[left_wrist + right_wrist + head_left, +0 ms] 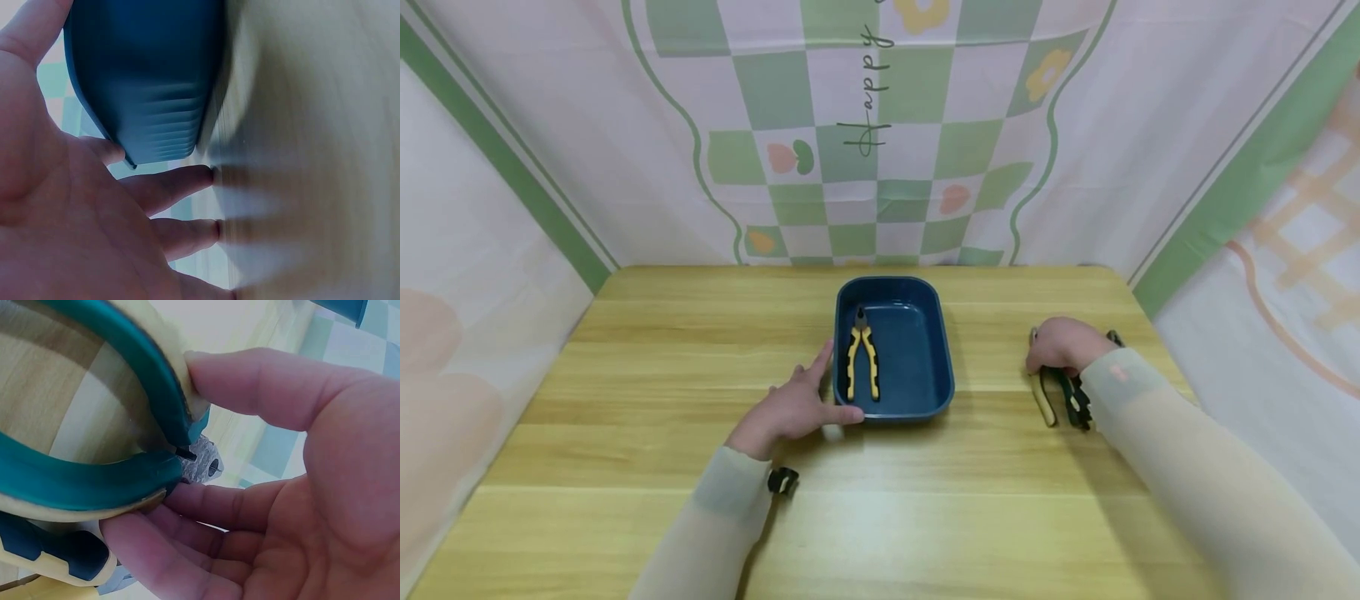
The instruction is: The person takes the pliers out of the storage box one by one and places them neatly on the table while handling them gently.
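Note:
A dark blue tray stands on the wooden table, with pliers with yellow-and-black handles lying along its left side. My left hand is spread at the tray's near left corner. Its thumb reaches over the near rim and the index finger lies by the left wall. Off to the right, my right hand pinches teal-and-cream-handled pliers near the pivot, between thumb and fingers. The handles are spread apart; a metal head shows past the fingers. Right beside them lies another yellow-and-black-handled tool, partly out of view.
The wooden table reaches back to a hanging patterned cloth, and cloth also hangs along both sides. A small black device sits at my left wrist.

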{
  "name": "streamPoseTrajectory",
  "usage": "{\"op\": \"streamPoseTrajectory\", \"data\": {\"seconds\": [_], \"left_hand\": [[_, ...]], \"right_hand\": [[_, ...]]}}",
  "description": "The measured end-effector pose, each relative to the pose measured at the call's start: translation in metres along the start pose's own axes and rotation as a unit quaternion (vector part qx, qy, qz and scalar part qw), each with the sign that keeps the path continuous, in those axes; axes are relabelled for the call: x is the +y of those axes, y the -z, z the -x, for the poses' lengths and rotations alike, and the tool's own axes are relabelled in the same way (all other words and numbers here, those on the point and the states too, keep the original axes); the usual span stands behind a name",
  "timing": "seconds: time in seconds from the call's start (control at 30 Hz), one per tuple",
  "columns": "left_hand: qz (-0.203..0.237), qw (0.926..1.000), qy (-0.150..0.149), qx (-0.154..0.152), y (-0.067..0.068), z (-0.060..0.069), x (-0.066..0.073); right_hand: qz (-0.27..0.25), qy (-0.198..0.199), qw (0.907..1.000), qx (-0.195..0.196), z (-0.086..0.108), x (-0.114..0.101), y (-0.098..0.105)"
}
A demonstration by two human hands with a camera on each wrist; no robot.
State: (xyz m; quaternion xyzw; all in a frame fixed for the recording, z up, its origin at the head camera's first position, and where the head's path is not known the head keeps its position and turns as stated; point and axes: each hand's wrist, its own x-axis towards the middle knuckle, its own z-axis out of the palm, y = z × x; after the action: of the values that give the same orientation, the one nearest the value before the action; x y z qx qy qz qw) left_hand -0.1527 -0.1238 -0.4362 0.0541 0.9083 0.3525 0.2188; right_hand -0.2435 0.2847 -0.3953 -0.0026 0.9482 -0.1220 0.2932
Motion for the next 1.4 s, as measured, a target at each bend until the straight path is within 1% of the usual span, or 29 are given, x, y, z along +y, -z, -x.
{"op": "streamPoseTrajectory", "data": {"seconds": [0.33,0.63,0.9,1.2,1.33,1.4], "left_hand": [[-0.004,1.0000,-0.001,0.002,0.000,0.000,0.001],[0.003,1.0000,0.002,0.002,0.000,-0.001,0.001],[0.000,1.0000,0.000,0.001,0.000,0.000,0.001],[0.009,1.0000,0.003,0.000,0.000,0.002,0.002],[0.016,0.9999,0.000,-0.001,0.001,0.002,0.002],[0.016,0.9999,-0.001,-0.002,0.000,0.002,0.002]], "right_hand": [[0.011,0.011,0.9999,0.003,0.003,-0.001,0.000],[-0.001,0.010,0.9999,0.013,0.005,-0.001,0.000],[-0.012,0.014,0.9997,0.014,0.004,0.002,-0.002],[-0.040,0.024,0.9989,0.000,0.009,0.007,0.010],[-0.052,0.015,0.9985,-0.004,0.011,0.005,0.015],[-0.052,0.016,0.9985,0.000,0.011,0.003,0.017]]}}
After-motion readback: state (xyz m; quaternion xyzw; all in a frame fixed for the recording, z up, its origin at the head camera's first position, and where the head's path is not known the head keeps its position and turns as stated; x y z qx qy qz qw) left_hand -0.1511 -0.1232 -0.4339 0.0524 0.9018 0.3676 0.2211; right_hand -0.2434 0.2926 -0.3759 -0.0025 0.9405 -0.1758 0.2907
